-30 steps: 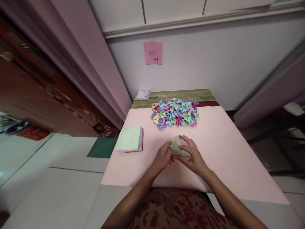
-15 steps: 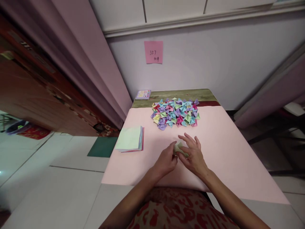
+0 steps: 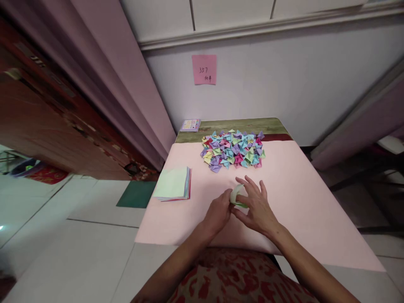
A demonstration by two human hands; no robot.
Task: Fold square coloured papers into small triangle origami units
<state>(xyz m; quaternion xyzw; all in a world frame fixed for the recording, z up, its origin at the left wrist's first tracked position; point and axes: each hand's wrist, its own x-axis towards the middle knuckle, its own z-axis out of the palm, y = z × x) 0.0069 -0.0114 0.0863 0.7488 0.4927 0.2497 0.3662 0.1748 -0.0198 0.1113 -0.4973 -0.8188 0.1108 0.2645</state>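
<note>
A pale green sheet of paper [image 3: 234, 195], partly folded and curled, is held between my two hands above the pink tabletop. My left hand [image 3: 220, 210] is closed on its left edge. The thumb and index finger of my right hand [image 3: 256, 205] pinch the paper from the right, with the index finger inside its curl; the other fingers are spread. Beyond my hands lies a heap of small folded paper pieces [image 3: 233, 149] in purple, blue, green, pink and yellow. To the left is a stack of square coloured paper [image 3: 171, 183], a pale green sheet on top.
A pink cover [image 3: 299, 202] lies over most of the table. At the far left corner sits a small printed packet [image 3: 190, 125]. A pink note [image 3: 204, 70] is stuck on the wall. Left of the table are a purple curtain [image 3: 126, 84] and a green mat [image 3: 135, 194].
The green paper has opened into a curved loop, and my right index finger has moved into it. My left hand keeps its hold, almost in the same place.
</note>
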